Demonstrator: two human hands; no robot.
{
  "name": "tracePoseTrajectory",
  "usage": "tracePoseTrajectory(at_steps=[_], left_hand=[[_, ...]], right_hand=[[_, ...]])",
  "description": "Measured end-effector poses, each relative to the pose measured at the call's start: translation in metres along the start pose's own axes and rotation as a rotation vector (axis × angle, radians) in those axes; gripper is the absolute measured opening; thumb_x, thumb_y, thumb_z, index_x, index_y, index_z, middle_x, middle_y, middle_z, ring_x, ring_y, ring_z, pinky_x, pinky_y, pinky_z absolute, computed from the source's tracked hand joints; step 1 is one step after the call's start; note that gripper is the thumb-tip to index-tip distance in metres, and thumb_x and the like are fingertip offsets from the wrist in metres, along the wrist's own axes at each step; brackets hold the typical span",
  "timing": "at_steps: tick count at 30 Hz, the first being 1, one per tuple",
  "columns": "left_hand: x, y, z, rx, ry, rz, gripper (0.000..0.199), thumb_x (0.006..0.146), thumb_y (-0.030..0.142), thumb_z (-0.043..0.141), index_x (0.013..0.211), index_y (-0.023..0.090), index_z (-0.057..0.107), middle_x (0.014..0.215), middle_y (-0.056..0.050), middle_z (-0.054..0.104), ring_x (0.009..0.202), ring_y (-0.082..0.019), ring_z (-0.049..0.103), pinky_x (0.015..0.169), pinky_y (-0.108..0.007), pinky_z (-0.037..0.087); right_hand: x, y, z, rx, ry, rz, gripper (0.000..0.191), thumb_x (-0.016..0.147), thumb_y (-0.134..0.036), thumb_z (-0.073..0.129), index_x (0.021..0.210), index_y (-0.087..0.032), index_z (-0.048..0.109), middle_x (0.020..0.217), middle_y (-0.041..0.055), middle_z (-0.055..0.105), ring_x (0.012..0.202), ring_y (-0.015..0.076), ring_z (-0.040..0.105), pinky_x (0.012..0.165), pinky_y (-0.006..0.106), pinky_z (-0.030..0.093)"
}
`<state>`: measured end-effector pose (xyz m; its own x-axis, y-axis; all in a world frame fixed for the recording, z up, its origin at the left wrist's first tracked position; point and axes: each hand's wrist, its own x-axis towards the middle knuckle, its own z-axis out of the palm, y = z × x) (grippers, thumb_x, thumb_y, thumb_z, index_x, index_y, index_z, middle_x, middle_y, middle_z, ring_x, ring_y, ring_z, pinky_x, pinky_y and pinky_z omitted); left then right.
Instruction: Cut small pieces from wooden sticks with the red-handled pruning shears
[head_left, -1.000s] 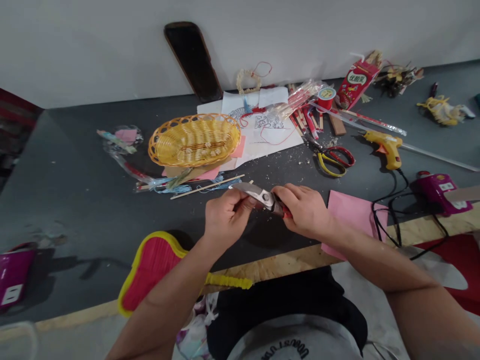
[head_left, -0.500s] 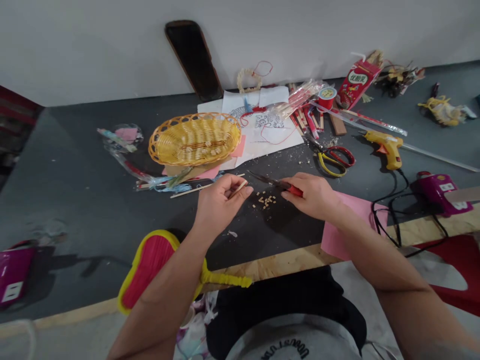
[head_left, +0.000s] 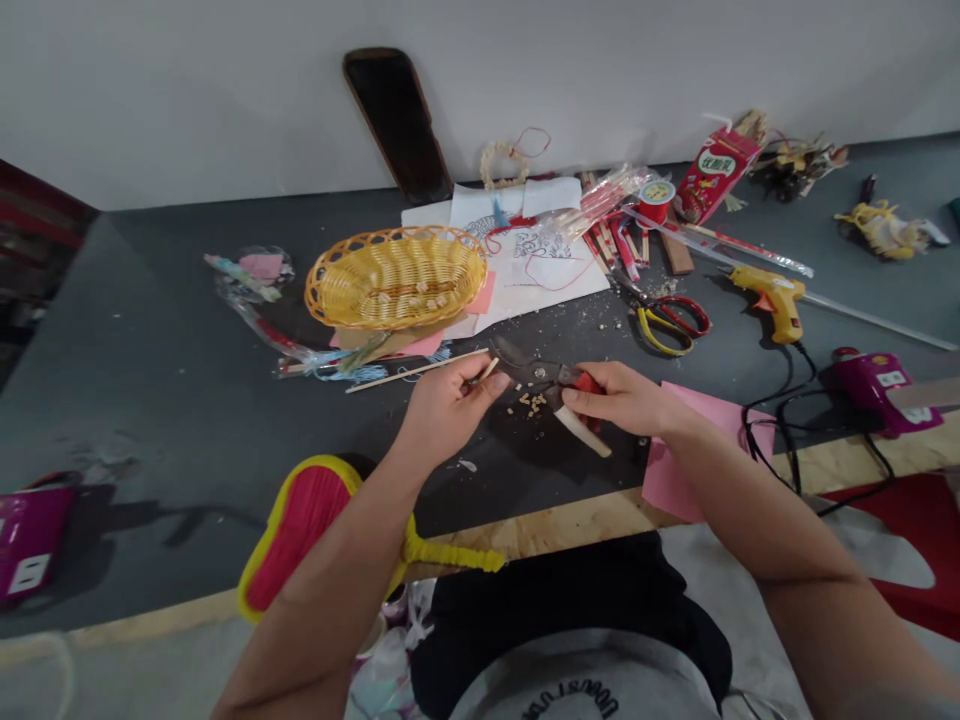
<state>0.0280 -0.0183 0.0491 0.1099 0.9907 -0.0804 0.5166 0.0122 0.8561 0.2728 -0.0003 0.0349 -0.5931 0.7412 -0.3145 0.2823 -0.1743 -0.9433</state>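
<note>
Pinched in my left hand (head_left: 452, 402) is a thin wooden stick (head_left: 490, 369), its pale end poking out past the fingertips. My right hand (head_left: 619, 397) is closed around a pair of pruning shears (head_left: 541, 373) with a red grip and a second, pale handle spread below. The dark blades reach left, close to the stick's end; whether they touch it I cannot tell. Under the shears lie several short cut wooden pieces (head_left: 531, 404) on the dark table. Another thin stick (head_left: 382, 380) rests just beyond my left hand.
Behind the hands stands a wicker basket (head_left: 397, 280) beside printed paper (head_left: 555, 270). Scissors (head_left: 671, 325), a yellow glue gun (head_left: 772, 298) and a black cable (head_left: 799, 400) lie to the right. A phone (head_left: 397, 125) leans on the wall. A yellow-rimmed pink item (head_left: 304, 520) lies near my left forearm.
The shears have turned and their handles have spread, with the pale handle now showing below. Their blades are nearer the stick's end. My left hand has shifted slightly right.
</note>
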Motion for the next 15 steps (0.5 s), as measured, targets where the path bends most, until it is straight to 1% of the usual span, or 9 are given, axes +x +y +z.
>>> tracePoseTrajectory(at_steps=[2,4,6,8,10,12,15], left_hand=[[0.0,0.003,-0.001,-0.084,-0.055,-0.036,0.023,0.086,0.039,0.062,0.074,0.019,0.065,0.052,0.005,0.045,0.047,-0.01,0.04,0.046,-0.023,0.03],[0.001,0.004,-0.002,-0.178,-0.096,-0.096,0.024,0.084,0.041,0.063,0.078,0.018,0.067,0.051,0.006,0.043,0.042,-0.009,0.035,0.042,-0.023,0.026],[0.001,0.004,-0.003,-0.241,-0.116,-0.135,0.027,0.083,0.044,0.064,0.083,0.017,0.069,0.055,0.004,0.051,0.041,-0.008,0.035,0.041,-0.024,0.026],[0.002,0.003,-0.003,-0.225,-0.1,-0.123,0.028,0.082,0.044,0.066,0.087,0.017,0.07,0.067,-0.001,0.065,0.044,-0.009,0.041,0.044,-0.024,0.032],[0.002,0.001,-0.004,-0.128,-0.072,-0.076,0.027,0.083,0.042,0.065,0.092,0.018,0.072,0.08,-0.004,0.074,0.055,-0.013,0.055,0.053,-0.025,0.042],[0.002,-0.002,-0.005,0.055,-0.044,-0.021,0.027,0.086,0.04,0.061,0.098,0.019,0.073,0.089,-0.006,0.078,0.071,-0.019,0.067,0.067,-0.029,0.05],[0.003,-0.008,-0.007,0.422,0.025,0.042,0.027,0.092,0.034,0.055,0.105,0.02,0.075,0.103,-0.008,0.08,0.093,-0.026,0.073,0.081,-0.035,0.052]], right_hand=[[0.002,0.002,0.003,0.074,-0.039,0.006,0.039,0.084,-0.058,0.067,0.079,-0.021,0.055,0.065,-0.0038,0.058,0.059,0.0115,0.057,0.056,0.024,0.047],[0.004,0.002,0.005,0.129,-0.055,-0.001,0.04,0.083,-0.059,0.068,0.081,-0.02,0.058,0.064,-0.0042,0.058,0.059,0.0111,0.058,0.055,0.023,0.048],[0.004,0.001,0.005,0.159,-0.049,-0.018,0.042,0.082,-0.061,0.07,0.083,-0.02,0.059,0.064,-0.0042,0.058,0.058,0.0107,0.058,0.055,0.023,0.049],[0.004,0.0,0.005,0.19,-0.002,-0.052,0.044,0.081,-0.062,0.073,0.082,-0.02,0.06,0.065,-0.0038,0.059,0.059,0.0104,0.058,0.056,0.024,0.05],[0.003,-0.001,0.004,0.24,0.086,-0.105,0.044,0.079,-0.061,0.075,0.082,-0.02,0.061,0.067,-0.0035,0.061,0.059,0.0102,0.057,0.057,0.024,0.05],[0.003,-0.001,0.002,0.329,0.213,-0.158,0.043,0.078,-0.06,0.078,0.082,-0.021,0.061,0.067,-0.0042,0.06,0.058,0.0101,0.057,0.057,0.025,0.051],[0.005,0.001,-0.001,0.463,0.414,-0.203,0.041,0.075,-0.059,0.081,0.087,-0.025,0.063,0.074,-0.0038,0.063,0.065,0.0124,0.061,0.061,0.027,0.054]])
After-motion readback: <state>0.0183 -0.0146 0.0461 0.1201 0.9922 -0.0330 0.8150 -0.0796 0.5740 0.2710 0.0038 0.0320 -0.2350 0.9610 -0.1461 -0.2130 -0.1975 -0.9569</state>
